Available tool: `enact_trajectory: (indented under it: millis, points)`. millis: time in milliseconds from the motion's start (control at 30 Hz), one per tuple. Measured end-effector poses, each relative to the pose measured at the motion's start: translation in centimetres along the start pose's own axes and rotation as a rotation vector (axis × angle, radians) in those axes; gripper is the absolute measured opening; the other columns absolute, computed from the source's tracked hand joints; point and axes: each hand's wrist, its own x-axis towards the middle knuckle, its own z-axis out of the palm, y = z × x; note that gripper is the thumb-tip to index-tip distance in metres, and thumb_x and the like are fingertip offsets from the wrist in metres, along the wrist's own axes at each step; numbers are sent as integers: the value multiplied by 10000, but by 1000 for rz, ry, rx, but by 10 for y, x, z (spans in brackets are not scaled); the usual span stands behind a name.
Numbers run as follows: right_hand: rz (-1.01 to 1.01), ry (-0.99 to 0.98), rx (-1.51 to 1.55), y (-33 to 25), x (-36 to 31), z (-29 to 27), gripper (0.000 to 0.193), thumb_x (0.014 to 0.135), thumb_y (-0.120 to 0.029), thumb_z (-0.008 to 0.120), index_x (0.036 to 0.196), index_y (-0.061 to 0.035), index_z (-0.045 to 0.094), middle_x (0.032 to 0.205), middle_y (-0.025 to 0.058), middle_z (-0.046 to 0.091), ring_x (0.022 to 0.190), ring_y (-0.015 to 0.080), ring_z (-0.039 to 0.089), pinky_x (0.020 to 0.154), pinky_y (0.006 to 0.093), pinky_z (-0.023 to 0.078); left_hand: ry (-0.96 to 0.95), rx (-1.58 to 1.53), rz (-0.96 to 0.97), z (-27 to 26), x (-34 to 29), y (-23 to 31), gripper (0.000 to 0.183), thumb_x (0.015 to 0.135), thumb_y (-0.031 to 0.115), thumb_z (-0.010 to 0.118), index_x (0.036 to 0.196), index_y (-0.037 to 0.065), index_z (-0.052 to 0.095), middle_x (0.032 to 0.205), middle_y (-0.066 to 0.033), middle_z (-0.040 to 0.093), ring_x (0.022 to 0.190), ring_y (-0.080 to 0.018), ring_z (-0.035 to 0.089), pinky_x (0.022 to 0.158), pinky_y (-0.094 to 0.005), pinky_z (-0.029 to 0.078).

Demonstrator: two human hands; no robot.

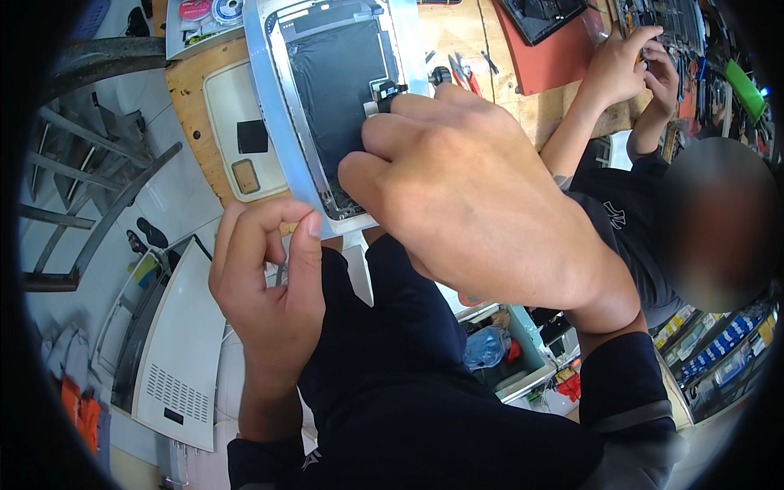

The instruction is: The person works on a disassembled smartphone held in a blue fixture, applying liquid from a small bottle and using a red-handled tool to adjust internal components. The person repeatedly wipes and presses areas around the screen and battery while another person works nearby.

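- Our left hand [269,286] hangs just off the near left corner of the blue mat [279,122], fingers curled, thumb tip close to the index fingertip; we cannot tell whether anything is pinched there.
- Beyond that hand we see a cream tray [219,122] on the wooden table [184,98], with a dark square piece [252,137] lying in it.
- Between our hands, and ahead of the left one, the opened tablet [335,106] lies on the mat, its dark inside facing up and its long sides running away from us.
- Our right hand [482,196] is over the tablet's right edge, fingers bent inward beside a small black part [392,91]; its fingertips are hidden, so we cannot say what they grip.
- Past our right knuckles lie red-handled pliers [473,81], then a red mat [531,75].
- Farthest right, a co-worker's hands [619,72] are raised close together.
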Motion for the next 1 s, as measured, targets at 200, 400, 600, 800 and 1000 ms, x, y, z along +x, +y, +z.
enact_trajectory:
  millis: [200, 400, 600, 800, 1000]
  points:
    - [94, 19, 109, -2, 0, 0, 172, 790, -81, 793, 856, -31, 642, 783, 105, 599, 774, 342, 653, 684, 458, 505, 24, -30, 109, 8, -9, -9, 104, 937, -6, 793, 1022, 37, 750, 839, -31, 536, 681, -155, 456, 620, -322, 378]
    - [85, 48, 87, -3, 0, 6, 149, 812, -70, 785, 814, -33, 640, 765, 106, 595, 760, 341, 658, 676, 463, 509, -67, 20, 211, 8, 16, -7, 120, 917, -4, 801, 1016, 27, 742, 855, -96, 566, 773, -271, 576, 688, -407, 448]
    - [93, 91, 82, -2, -1, 9, 151, 809, -74, 782, 791, -35, 637, 755, 108, 591, 743, 347, 653, 670, 467, 510, -143, 87, 303, 4, 31, -4, 137, 886, 0, 819, 978, 33, 722, 866, -111, 576, 805, -325, 588, 712, -441, 460]
    - [60, 63, 108, 2, -2, 8, 120, 787, -59, 774, 807, -35, 658, 758, 106, 597, 734, 345, 655, 672, 463, 513, -138, 85, 315, 3, 31, -2, 172, 860, -25, 832, 976, 31, 718, 862, -115, 572, 818, -330, 593, 714, -446, 463]
    - [35, 70, 76, 0, 0, 8, 59, 722, -79, 776, 728, -20, 778, 774, 153, 737, 798, 308, 755, 718, 420, 563, -149, 123, 330, -1, 30, 2, 187, 849, -41, 832, 981, 21, 714, 859, -120, 561, 823, -340, 592, 722, -446, 470]
